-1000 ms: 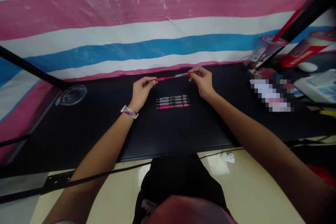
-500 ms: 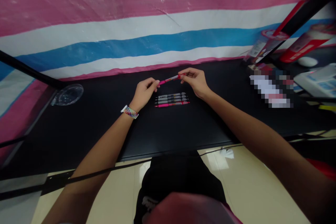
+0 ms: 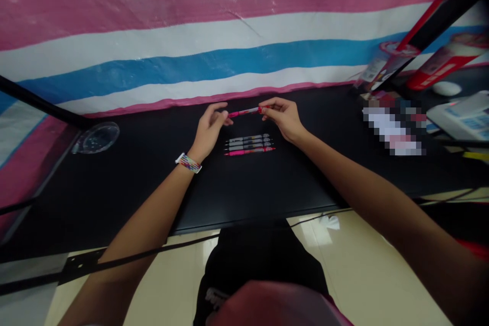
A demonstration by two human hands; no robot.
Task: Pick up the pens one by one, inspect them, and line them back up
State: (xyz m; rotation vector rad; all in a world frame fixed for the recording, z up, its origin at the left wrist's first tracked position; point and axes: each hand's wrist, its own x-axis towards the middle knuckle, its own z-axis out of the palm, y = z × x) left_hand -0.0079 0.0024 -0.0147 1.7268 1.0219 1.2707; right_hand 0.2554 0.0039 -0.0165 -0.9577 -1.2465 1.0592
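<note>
A pink-and-red pen (image 3: 248,111) is held nearly level above the back of the black table. My right hand (image 3: 281,117) pinches its red end between thumb and fingers. At the pink end, my left hand (image 3: 209,130) has its thumb against the pen, with the index finger lifted and the other fingers partly behind; the exact contact there is hard to see. Below and between my hands lie several grey pens (image 3: 248,140) side by side. Nearest me in that row is another pink-and-red pen (image 3: 250,151), parallel to them.
A clear plastic lid (image 3: 99,137) lies on the black table (image 3: 244,188) at left. To the right are a clear cup with a red straw (image 3: 385,63), a red-and-white cup (image 3: 443,66), a white rounded object (image 3: 446,88) and a pale device (image 3: 464,117). A striped sheet (image 3: 214,63) hangs behind.
My left hand has shifted slightly left and up, its index finger now lifted away from the thumb. The held pen has become more level. My right hand stays in place.
</note>
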